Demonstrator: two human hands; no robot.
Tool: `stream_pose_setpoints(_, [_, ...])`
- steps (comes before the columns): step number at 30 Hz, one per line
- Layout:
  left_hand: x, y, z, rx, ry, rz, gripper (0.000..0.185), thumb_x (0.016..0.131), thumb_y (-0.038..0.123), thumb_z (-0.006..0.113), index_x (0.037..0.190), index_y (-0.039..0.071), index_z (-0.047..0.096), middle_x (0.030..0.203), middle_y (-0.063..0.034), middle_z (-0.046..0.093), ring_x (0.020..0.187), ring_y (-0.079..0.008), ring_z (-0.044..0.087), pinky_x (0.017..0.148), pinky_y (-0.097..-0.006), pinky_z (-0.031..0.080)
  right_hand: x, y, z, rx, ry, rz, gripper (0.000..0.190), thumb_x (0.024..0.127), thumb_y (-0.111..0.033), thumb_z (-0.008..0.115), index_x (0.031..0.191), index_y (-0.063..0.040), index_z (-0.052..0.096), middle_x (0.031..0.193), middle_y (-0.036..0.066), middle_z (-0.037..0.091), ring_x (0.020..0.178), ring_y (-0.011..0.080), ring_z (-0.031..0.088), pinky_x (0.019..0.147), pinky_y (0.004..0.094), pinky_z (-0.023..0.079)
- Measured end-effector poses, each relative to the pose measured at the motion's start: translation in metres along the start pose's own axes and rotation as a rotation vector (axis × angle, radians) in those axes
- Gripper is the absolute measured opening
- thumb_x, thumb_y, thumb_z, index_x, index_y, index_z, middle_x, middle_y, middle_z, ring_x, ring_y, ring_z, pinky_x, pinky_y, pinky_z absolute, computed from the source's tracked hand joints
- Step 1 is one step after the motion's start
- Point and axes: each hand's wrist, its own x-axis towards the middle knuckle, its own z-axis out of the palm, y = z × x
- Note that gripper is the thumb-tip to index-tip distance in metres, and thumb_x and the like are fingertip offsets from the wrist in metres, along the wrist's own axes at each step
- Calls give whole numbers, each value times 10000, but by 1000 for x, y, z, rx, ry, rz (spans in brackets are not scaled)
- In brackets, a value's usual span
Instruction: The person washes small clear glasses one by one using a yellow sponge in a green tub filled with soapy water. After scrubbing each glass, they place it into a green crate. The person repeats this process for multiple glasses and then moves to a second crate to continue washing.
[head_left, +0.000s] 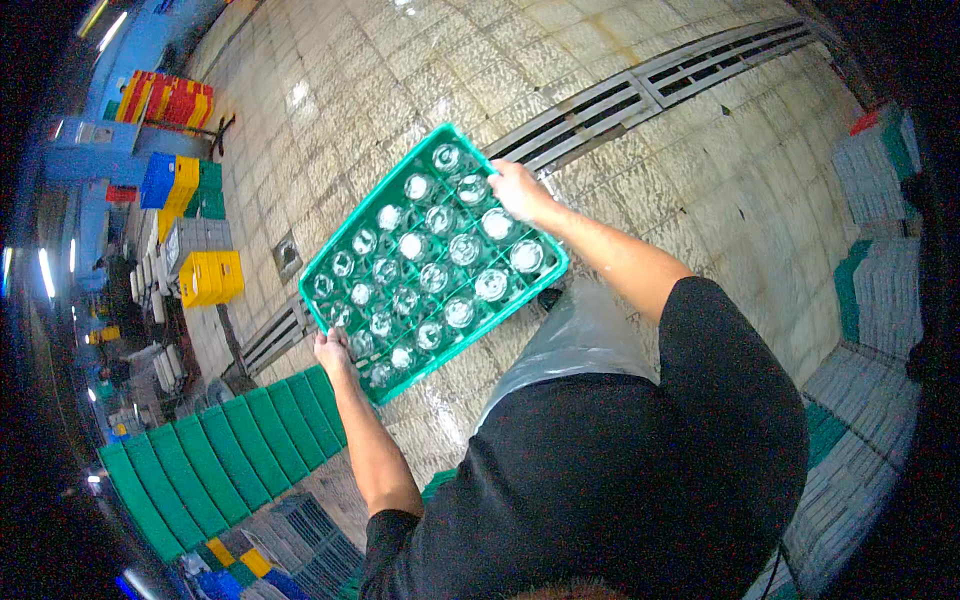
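A green plastic crate (480, 335) divided into compartments is held out over the tiled floor, tilted across the view. Upturned-looking clear glasses (433, 277) stand in rows inside it, one to a compartment. My left hand (335, 351) grips the rim at the crate's near left side. On the opposite side my right hand (517, 191) is closed around the rim, its fingers partly hidden by the edge. The crate touches nothing else that I can see.
A metal floor drain (585, 112) runs behind the crate. Stacked green crates (225, 457) stand at lower left, close to my left forearm. Yellow crates (212, 277) and red and yellow stacks (169, 101) line the left. Grey stacks (889, 300) stand at right.
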Motion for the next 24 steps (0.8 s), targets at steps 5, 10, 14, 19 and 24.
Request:
stream_pose_setpoints(5, [13, -16, -17, -67, -249, 165, 144, 991, 192, 595, 878, 139, 524, 605, 19, 451, 430, -113, 423, 334, -319, 328, -10, 6, -5, 460, -116, 118, 245, 974, -204, 618, 1157, -54, 682, 725, 0, 580, 624, 121, 515, 532, 327, 414])
stream_pose_setpoints(10, [17, -49, -16, 670, 118, 324, 319, 959, 206, 651, 1213, 13, 645, 820, -112, 695, 710, -253, 675, 557, -414, 525, -35, 13, -10, 267, -114, 73, 197, 1037, -151, 516, 1207, -109, 605, 663, -32, 525, 477, 94, 472, 396, 288, 386])
stream_pose_setpoints(14, [8, -45, 2, 266, 66, 96, 266, 946, 261, 659, 1081, 34, 685, 922, -201, 732, 869, -379, 713, 783, -507, 542, -46, 14, -15, 327, -86, 240, 75, 1006, -113, 469, 1035, -111, 538, 638, -10, 481, 420, 112, 427, 351, 307, 366])
stream_pose_setpoints(19, [-32, -9, 11, 545, 250, 142, 309, 931, 253, 638, 1136, 29, 694, 1167, -253, 694, 1099, -420, 668, 941, -541, 530, -50, 11, -22, 307, -111, 245, 104, 1009, -121, 466, 1053, -80, 550, 706, -4, 511, 456, 104, 432, 375, 285, 365])
stream_pose_setpoints(24, [-60, 2, 9, 628, 298, 288, 364, 919, 217, 628, 1214, 7, 667, 1265, -254, 653, 1179, -431, 617, 987, -534, 505, -48, 22, -23, -126, 31, -59, 279, 960, -118, 573, 1214, -3, 585, 879, 96, 642, 699, 234, 614, 650, 393, 529])
